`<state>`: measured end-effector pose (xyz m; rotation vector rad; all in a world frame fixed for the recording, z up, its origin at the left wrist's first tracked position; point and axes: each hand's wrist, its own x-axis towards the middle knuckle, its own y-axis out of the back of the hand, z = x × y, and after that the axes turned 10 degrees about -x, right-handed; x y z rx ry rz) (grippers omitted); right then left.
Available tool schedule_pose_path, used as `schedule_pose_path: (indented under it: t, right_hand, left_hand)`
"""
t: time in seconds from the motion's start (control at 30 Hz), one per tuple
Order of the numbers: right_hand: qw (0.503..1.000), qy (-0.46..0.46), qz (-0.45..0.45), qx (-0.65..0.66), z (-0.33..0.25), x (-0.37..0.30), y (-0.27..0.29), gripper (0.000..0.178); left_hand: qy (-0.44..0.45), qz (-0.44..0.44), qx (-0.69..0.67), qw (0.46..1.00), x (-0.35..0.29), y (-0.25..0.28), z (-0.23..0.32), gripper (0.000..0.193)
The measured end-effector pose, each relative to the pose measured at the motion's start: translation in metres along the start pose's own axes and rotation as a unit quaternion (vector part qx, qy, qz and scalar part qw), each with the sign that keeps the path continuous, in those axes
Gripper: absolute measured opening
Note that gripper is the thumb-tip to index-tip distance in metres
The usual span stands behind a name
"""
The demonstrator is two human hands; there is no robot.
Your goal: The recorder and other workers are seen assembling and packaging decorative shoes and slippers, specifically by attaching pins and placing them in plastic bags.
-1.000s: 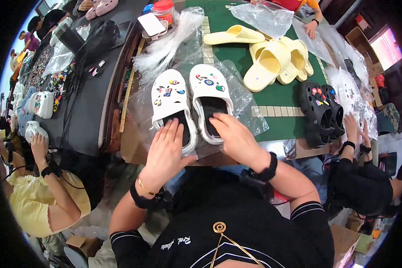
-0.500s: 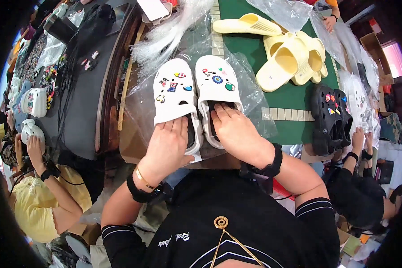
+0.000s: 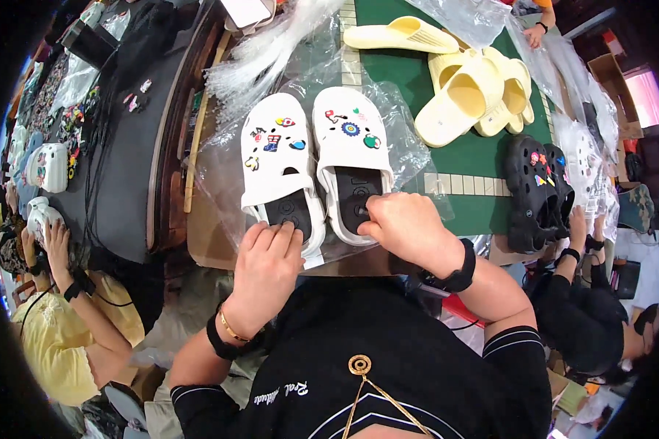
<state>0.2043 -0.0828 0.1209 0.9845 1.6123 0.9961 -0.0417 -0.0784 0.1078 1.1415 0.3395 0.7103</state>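
Note:
A pair of white clogs with colourful charms lies side by side, toes away from me, on a clear plastic bag [image 3: 410, 121]. My left hand [image 3: 267, 256] has its fingers curled over the heel of the left white clog [image 3: 271, 164], fingertips against the black insole. At the heel of the right white clog [image 3: 354, 146], my right hand [image 3: 411, 225] grips the outer rim, thumb inside on the black insole. Both insoles lie inside the clogs, largely uncovered. Beneath my left hand, its thumb is hidden.
Pale yellow slides [image 3: 461, 99] lie on the green table [image 3: 399, 77], right of a bundle of clear plastic strips [image 3: 271, 55]. Black clogs [image 3: 529, 190] with charms stand at the right edge. Co-workers are on both sides; the left one's hand [image 3: 57, 252] touches a white shoe.
Both hands have drawn back from inside the clogs toward their heels, the right also outward. The insoles now show. The clogs stay in nearly the same place.

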Motion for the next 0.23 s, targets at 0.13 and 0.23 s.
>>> schedule_pose_path:
  t: [0.13, 0.23]
  right_hand:
    - [0.999, -0.015, -0.036, -0.016, -0.012, 0.004, 0.004, 0.025]
    - [0.998, -0.019, -0.052, -0.032, -0.016, 0.01, 0.009, 0.023]
  left_hand:
    - [-0.01, -0.002, 0.04, 0.999, -0.005, -0.008, 0.0, 0.05]
    - [-0.024, 0.002, 0.083, 0.996, -0.007, -0.01, 0.0, 0.049]
